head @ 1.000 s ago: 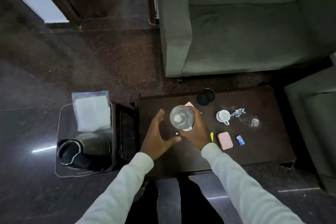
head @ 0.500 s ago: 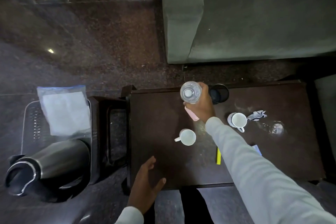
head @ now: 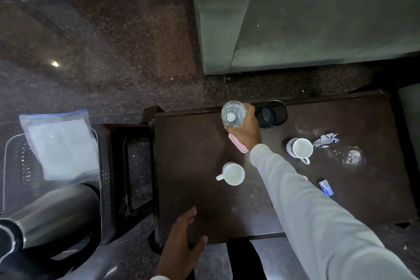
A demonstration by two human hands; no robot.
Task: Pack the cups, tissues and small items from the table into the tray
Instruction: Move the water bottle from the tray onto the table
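Observation:
My right hand [head: 246,130] grips a clear plastic bottle [head: 233,113] near the far edge of the dark wooden table [head: 193,166], with a pink flat item [head: 237,146] lying under the hand. A white cup [head: 232,174] stands mid-table. A second white cup [head: 300,149] sits to the right, beside a crumpled tissue [head: 325,140]. A small blue packet [head: 325,187] lies at the right. My left hand [head: 181,243] rests open at the table's near edge. The grey perforated tray [head: 18,166] sits on the floor at the left.
In the tray lie a zip bag of white tissues [head: 60,143] and a steel kettle [head: 45,216]. A dark stool frame [head: 127,170] stands between tray and table. A black cup [head: 271,113] sits by the bottle. A green sofa [head: 306,18] lies beyond.
My right hand carried the bottle from mid-table to the far edge, uncovering a white cup. My left hand let go and dropped back to the near edge. The view moved closer.

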